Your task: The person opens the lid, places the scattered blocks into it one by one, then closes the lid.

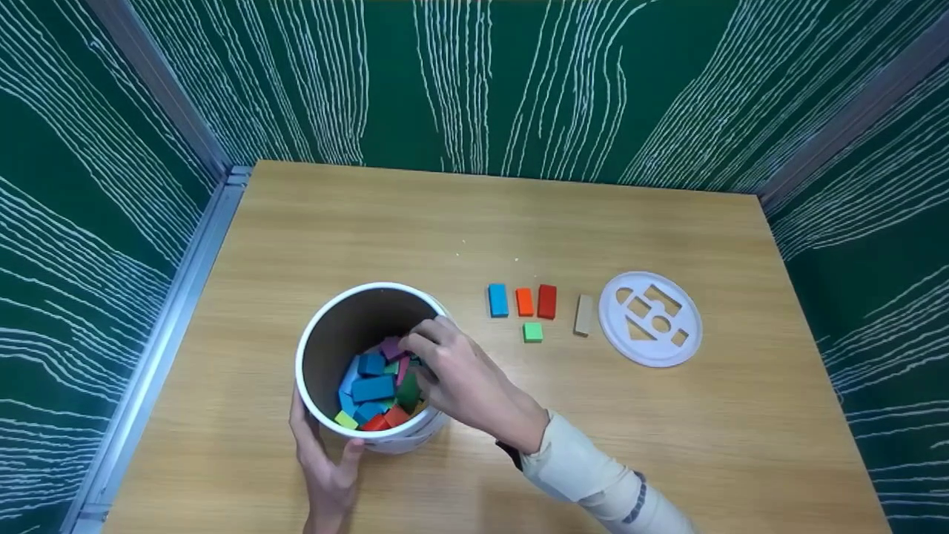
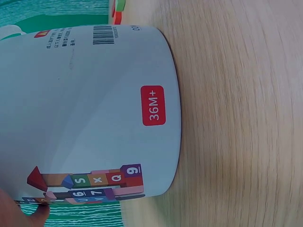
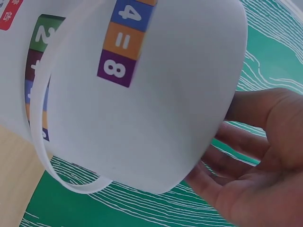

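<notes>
Bucket (image 1: 334, 330): cupped between thumb and fingers of left hand (image 1: 324, 467) | Blocks (image 1: 373, 389): inside, left of right hand (image 1: 467, 374) | Right hand: fingers partly curled, hold cannot be told | Technique: bucket best held steady, blocks pinched singly

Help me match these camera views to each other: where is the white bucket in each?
Head: the white bucket is left of centre in the lower half.
Left wrist: the white bucket lies sideways, running from the left edge past the middle.
Right wrist: the white bucket fills the upper left and centre.
Shared landmark: the green backdrop with white lines.
</notes>
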Demonstrator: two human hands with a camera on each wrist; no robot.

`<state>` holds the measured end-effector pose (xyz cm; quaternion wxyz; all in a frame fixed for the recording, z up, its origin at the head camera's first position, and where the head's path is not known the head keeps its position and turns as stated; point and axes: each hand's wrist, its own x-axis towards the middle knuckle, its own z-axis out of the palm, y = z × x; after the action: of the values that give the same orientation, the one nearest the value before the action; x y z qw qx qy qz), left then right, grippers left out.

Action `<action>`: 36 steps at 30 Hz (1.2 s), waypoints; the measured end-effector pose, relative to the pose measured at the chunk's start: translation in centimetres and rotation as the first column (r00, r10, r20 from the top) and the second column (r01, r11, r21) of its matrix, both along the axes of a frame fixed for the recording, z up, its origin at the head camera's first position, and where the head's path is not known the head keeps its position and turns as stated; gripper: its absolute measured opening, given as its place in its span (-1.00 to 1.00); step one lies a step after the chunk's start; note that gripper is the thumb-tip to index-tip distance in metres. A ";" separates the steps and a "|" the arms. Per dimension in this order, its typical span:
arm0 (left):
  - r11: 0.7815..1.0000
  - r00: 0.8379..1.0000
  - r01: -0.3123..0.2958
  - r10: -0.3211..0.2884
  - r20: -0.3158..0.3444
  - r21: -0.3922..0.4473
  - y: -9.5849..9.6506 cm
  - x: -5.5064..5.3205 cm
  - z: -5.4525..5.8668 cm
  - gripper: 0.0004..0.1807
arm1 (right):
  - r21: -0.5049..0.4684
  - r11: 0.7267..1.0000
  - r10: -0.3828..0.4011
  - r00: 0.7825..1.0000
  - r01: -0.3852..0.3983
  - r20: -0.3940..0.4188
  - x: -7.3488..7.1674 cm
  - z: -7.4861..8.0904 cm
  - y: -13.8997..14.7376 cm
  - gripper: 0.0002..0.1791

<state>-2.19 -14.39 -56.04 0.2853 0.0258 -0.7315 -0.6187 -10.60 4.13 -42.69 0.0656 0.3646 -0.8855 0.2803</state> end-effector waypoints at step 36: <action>1.000 1.000 -0.013 0.013 -0.017 0.001 0.2 0.0 -0.4 -0.05 | -0.188 0.969 -0.174 0.984 0.162 -0.049 -0.8 -1.3 4.7 -0.80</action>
<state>-2.22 -14.22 -56.43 0.2956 0.0254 -0.7287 -0.6173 -11.42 8.82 -44.03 0.1511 0.2895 -0.8810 0.3423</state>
